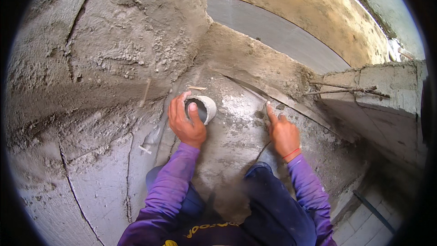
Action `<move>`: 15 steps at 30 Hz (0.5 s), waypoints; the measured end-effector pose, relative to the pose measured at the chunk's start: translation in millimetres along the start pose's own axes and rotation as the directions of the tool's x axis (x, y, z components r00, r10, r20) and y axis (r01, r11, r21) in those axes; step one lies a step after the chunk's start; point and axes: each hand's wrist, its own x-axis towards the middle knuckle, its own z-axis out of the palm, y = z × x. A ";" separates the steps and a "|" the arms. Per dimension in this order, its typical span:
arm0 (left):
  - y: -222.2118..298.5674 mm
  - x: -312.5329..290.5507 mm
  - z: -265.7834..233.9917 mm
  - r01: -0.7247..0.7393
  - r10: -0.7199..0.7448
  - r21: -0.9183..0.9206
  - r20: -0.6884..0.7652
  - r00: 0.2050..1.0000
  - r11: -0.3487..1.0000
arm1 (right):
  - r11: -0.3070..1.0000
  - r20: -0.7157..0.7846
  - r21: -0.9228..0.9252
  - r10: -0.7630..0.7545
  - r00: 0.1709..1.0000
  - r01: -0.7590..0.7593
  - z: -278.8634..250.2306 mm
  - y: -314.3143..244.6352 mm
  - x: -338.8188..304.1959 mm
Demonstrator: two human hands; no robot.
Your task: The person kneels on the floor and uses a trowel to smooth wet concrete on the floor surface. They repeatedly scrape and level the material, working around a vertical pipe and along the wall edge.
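Note:
A short, pale pipe stub stands up from the rough mortar floor, its round opening dark inside. My left hand grips its near left rim, with the thumb over the opening and the fingers round the outer side. To the right, my right hand is low over the floor. Its index finger is stretched forward and the others are partly bent; I see nothing held. That fingertip is by a long, thin strip with a dark, pointed far end. Whether it touches the strip I cannot tell.
A rough, cracked cement wall rises on the left. Thin rods stick out beside a concrete block at right. White crumbs and a wood chip lie near the pipe. My knees and a shoe are close below.

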 end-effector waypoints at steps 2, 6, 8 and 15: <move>8.1 1.3 4.3 0.023 -0.023 -0.002 0.006 1.000 1.000 | 0.997 -0.028 0.014 0.070 0.997 -0.070 21.2 -26.9 10.9; 10.6 1.8 9.0 0.021 -0.021 0.000 -0.011 1.000 1.000 | 0.996 -0.023 0.072 -0.056 0.998 0.058 30.4 -14.7 46.6; 9.8 5.4 4.9 -0.022 0.023 0.012 -0.019 1.000 1.000 | 0.966 -0.002 0.170 -0.199 0.980 0.196 12.8 15.0 62.2; 0.9 2.6 -1.7 -0.025 0.024 0.049 0.024 0.999 0.998 | 0.965 0.199 0.072 -0.263 0.944 0.254 -43.8 17.5 35.6</move>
